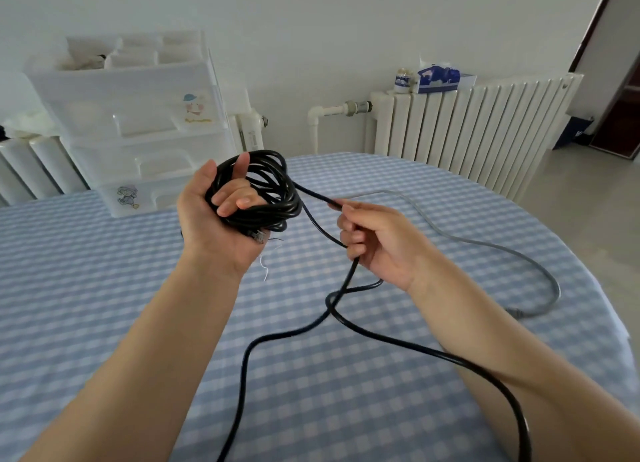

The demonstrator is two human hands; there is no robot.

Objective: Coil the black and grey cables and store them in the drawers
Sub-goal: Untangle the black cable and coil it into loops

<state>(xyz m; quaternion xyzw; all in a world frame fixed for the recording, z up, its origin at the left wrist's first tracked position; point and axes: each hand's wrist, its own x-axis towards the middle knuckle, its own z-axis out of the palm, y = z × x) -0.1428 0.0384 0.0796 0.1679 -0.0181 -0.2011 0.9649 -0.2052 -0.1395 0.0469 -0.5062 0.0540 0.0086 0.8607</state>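
— Why is the black cable (pixel 258 193) held like this?

— The left hand (pixel 214 216) curls its fingers around the finished loops, just in front of the drawer unit (pixel 138 122). The right hand (pixel 377 240) pinches the free strand, I think to feed the next turn.

— And around?

— The grey cable (pixel 485 243) lies uncoiled on the table (pixel 104 288), right of the drawer unit. The loose black strand crosses itself and may snag.
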